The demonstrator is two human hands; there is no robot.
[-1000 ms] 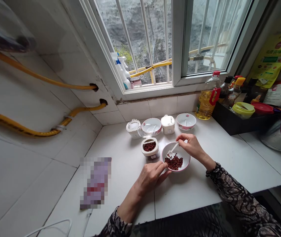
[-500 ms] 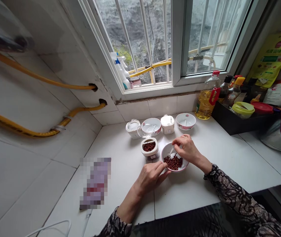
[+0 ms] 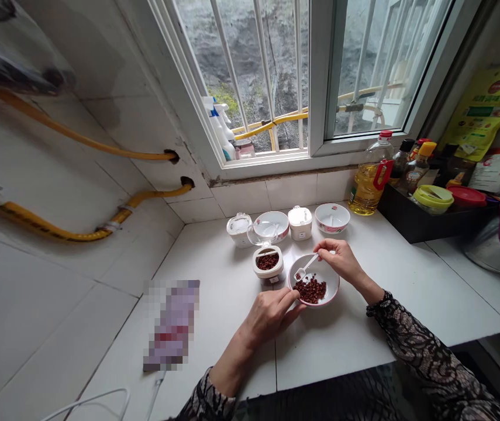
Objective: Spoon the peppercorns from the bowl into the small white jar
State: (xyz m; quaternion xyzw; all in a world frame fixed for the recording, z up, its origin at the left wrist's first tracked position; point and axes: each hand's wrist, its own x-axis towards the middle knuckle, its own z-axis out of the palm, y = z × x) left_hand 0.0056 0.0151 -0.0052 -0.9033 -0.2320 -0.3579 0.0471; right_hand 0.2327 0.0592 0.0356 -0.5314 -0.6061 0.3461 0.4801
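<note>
My right hand (image 3: 336, 259) pinches the handle of a small white spoon (image 3: 306, 270) over a white bowl (image 3: 331, 292) with a pink rim. A few dark bits lie in the spoon's scoop. Reddish-brown peppercorn-like pieces (image 3: 310, 290) are heaped in the bottom of the bowl. With thumb and fingers at its near left rim, my left hand (image 3: 271, 313) grips the bowl. Just left of the bowl stands an open seasoning jar (image 3: 269, 275), its clear lid raised, holding the same dark pieces.
Behind are a white jar (image 3: 239, 230), a flowered bowl (image 3: 271, 226), a lidded jar (image 3: 300, 223) and another flowered bowl (image 3: 333, 218). An oil bottle (image 3: 367, 187) and a black box (image 3: 425, 220) of condiments stand right. A pixelated object (image 3: 173, 324) with a cable lies left.
My right hand has drawn back slightly to the right and the spoon has lifted, so its scoop shows above the pieces. My left hand stays on the bowl.
</note>
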